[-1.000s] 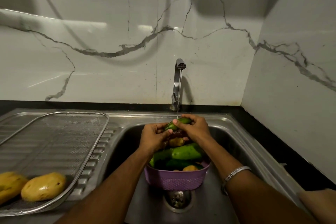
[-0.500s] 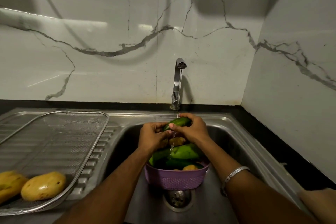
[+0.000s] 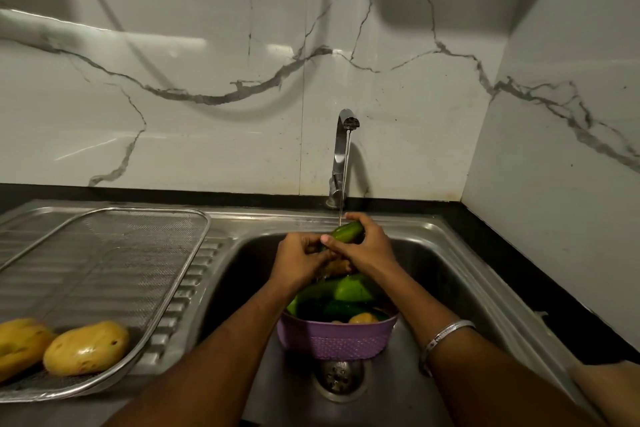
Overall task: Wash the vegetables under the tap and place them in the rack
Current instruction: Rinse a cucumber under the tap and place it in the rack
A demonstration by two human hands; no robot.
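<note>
Both hands hold a green cucumber (image 3: 347,231) under the thin stream from the chrome tap (image 3: 341,152). My left hand (image 3: 300,260) grips its near end and my right hand (image 3: 367,246) wraps its far end. Directly below stands a purple basket (image 3: 336,338) in the sink, filled with several green and yellow vegetables (image 3: 346,291). To the left, a metal mesh rack (image 3: 114,267) lies on the drainboard, with two yellow vegetables (image 3: 86,347) at its near corner.
The steel sink basin (image 3: 433,274) has its drain (image 3: 341,378) just in front of the basket. A marble wall rises behind the tap and along the right side. A dark counter edge (image 3: 519,274) borders the sink on the right.
Both hands have lifted the cucumber slightly higher toward the tap and shifted their grip on it. The basket and rack have not moved.
</note>
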